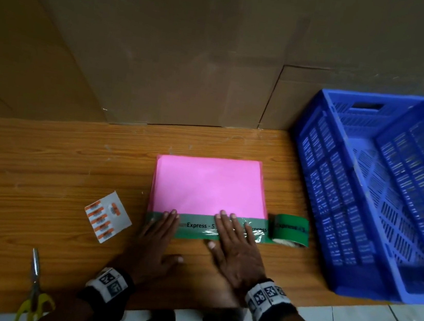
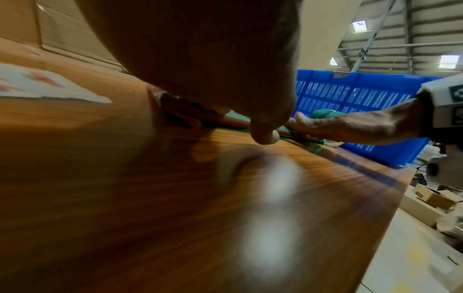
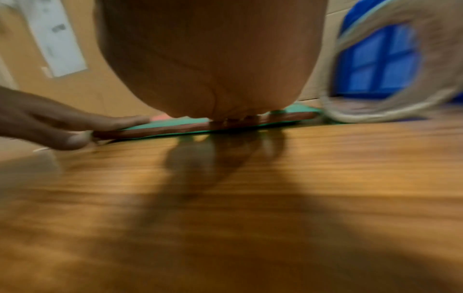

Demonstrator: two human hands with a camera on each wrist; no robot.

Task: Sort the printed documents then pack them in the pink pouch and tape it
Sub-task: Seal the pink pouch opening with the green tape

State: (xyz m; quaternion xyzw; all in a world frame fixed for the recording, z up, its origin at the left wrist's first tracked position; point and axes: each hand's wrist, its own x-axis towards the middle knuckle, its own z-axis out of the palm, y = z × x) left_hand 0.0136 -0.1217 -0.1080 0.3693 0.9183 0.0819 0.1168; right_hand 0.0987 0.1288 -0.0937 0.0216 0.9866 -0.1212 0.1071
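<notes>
both hands lie flat, fingers straight, pressing a green printed tape strip [image 1: 197, 225] along the near edge of the flat pink pouch [image 1: 209, 184] on the wooden table [image 1: 44, 154]: left hand [image 1: 156, 236] towards the strip's left end, right hand [image 1: 234, 247] beside it (thumb probably off the tape). the green tape roll [image 1: 290, 230] stands just right of the right hand, seemingly joined to the strip.

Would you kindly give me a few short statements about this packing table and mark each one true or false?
1. Both hands press flat on the green tape strip along the pink pouch. True.
2. The tape roll sits inside the blue crate. False: it stands on the table, right of the pouch.
3. The scissors lie untouched near the table's front left. True.
4. The right hand grips the scissors. False: it presses the tape, as does the left hand.
</notes>
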